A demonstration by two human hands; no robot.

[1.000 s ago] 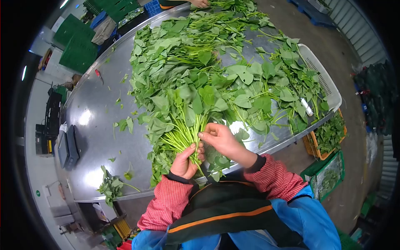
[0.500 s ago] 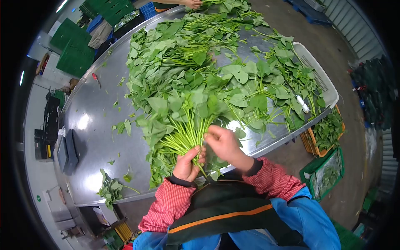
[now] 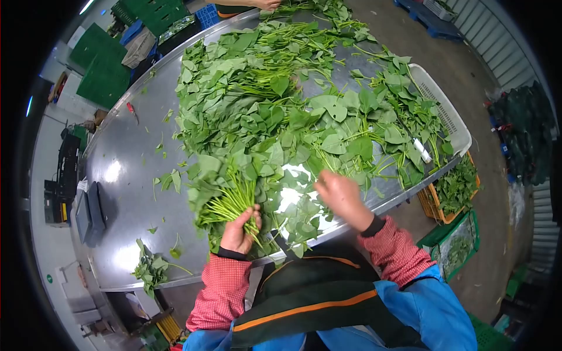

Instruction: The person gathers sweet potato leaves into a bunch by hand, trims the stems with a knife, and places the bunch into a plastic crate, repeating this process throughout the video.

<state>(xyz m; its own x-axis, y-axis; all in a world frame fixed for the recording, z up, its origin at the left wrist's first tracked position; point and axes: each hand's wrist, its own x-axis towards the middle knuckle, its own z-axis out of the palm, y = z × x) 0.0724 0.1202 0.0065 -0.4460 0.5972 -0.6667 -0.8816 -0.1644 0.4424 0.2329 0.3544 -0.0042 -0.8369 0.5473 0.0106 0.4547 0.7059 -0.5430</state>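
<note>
A bunch of leafy green stems (image 3: pixel 229 202) is gripped in my left hand (image 3: pixel 239 233) near the table's front edge, stem ends toward me and leaves pointing away. My right hand (image 3: pixel 341 198) is apart from the bunch, over the metal table (image 3: pixel 140 193) at the right; it is blurred and its fingers look curled, and whether it holds anything is unclear. Beyond my hands spreads a large pile of leafy greens (image 3: pixel 234 99). More loose stems (image 3: pixel 357 128) lie between my right hand and the white crate (image 3: pixel 448 111).
A white-handled tool (image 3: pixel 421 151) lies among the right-hand stems, and a red tool (image 3: pixel 132 110) at the left. Another person's hand (image 3: pixel 268 4) is at the far edge. An orange crate (image 3: pixel 433 202) of greens and a green-edged container (image 3: pixel 456 245) stand below at the right.
My right hand has left the bunch and moved right. My left hand has shifted left with the bunch still in it.
</note>
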